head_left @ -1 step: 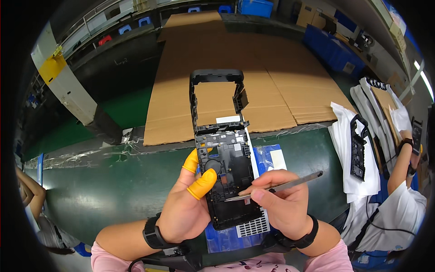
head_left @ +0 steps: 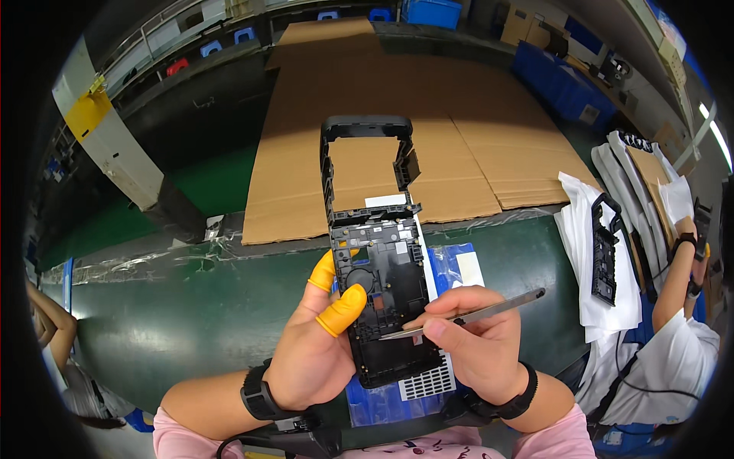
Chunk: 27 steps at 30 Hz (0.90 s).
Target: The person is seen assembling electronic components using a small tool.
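My left hand, with yellow finger cots on its thumb and a finger, is closed on the left side of a black plastic housing. This housing has an open frame at its far end and a ribbed, recessed body at the near end. My right hand pinches a pair of metal tweezers at the housing's right side. The tweezers' pointed tip reaches over the lower part of the body. Whether the tip grips a small part cannot be made out.
Under the housing lie a white label sheet with a black grid and blue plastic film on the green table. Brown cardboard covers the far side. Another black housing rests on white wrapping; a co-worker's arm is at right.
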{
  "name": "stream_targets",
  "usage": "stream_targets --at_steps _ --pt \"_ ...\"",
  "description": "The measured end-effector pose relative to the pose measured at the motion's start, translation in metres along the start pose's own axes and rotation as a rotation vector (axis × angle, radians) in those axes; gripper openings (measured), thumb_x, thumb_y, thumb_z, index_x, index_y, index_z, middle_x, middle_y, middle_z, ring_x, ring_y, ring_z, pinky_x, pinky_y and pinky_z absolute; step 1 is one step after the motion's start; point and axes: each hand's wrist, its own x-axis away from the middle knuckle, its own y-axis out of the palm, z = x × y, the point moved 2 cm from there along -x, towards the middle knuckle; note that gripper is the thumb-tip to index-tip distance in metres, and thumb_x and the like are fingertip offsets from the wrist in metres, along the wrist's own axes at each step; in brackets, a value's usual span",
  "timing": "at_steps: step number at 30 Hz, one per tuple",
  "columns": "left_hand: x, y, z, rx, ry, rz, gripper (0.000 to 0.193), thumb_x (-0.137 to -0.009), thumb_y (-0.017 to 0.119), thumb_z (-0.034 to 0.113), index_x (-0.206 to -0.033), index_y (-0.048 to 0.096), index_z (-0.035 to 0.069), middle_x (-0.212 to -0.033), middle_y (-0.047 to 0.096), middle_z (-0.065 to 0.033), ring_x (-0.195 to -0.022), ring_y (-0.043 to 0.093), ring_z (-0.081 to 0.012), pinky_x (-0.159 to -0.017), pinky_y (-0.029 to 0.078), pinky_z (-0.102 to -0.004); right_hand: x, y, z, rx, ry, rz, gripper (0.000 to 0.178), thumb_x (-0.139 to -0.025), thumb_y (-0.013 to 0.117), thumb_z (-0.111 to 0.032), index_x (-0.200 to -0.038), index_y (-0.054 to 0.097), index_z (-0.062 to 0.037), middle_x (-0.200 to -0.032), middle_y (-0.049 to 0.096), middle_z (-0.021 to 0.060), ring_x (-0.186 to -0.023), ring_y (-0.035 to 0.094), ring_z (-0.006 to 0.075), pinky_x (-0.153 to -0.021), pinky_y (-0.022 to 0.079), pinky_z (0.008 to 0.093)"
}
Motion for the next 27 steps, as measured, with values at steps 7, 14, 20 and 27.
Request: stream_targets --at_steps 7,14,20,27 --pt "0.0005 -0.0011 0.0002 0.004 0.018 -0.007 0.045 -0.089 0.047 0.009 -0.13 0.031 0.015 -0.115 0.047 -0.0045 -0.1 0.047 -0.0141 -0.089 0.042 -0.0329 -0.0013 -0.0004 0.0028 0.026 0.008 -0.013 0.019 -0.08 0.059 0.002 -0.099 0.056 0.0051 -0.087 0.061 0.0089 -0.077 0.059 0.0103 -0.065 0.047 0.019" --pt "0.0006 -0.0011 0.0 0.021 0.012 -0.004 0.044 -0.089 0.046 0.008 -0.13 0.031 0.015 -0.115 0.047 -0.0042 -0.099 0.048 -0.0138 -0.088 0.043 -0.0327 -0.0005 0.0 0.0025 -0.013 0.022 -0.007 0.02 -0.079 0.059 0.003 -0.099 0.056 0.0051 -0.088 0.061 0.0104 -0.078 0.06 0.0113 -0.066 0.048 0.0195" --pt "0.0009 -0.0016 -0.0013 0.033 0.013 -0.004 0.043 -0.089 0.046 0.008 -0.129 0.031 0.015 -0.114 0.047 -0.0042 -0.099 0.048 -0.0134 -0.088 0.043 -0.0326 -0.0003 0.0001 0.0027 -0.013 0.017 -0.007 0.02 -0.079 0.059 0.003 -0.099 0.056 0.0053 -0.088 0.061 0.0107 -0.079 0.059 0.0119 -0.067 0.048 0.0201" --pt "0.0014 0.0001 -0.0008 0.03 0.019 0.004 0.043 -0.089 0.046 0.007 -0.129 0.032 0.014 -0.112 0.048 -0.0044 -0.099 0.048 -0.0134 -0.088 0.043 -0.0329 -0.0001 0.0003 0.0022 -0.022 0.022 -0.003 0.02 -0.08 0.059 0.003 -0.099 0.056 0.0059 -0.087 0.061 0.0102 -0.079 0.059 0.0115 -0.067 0.047 0.0201"
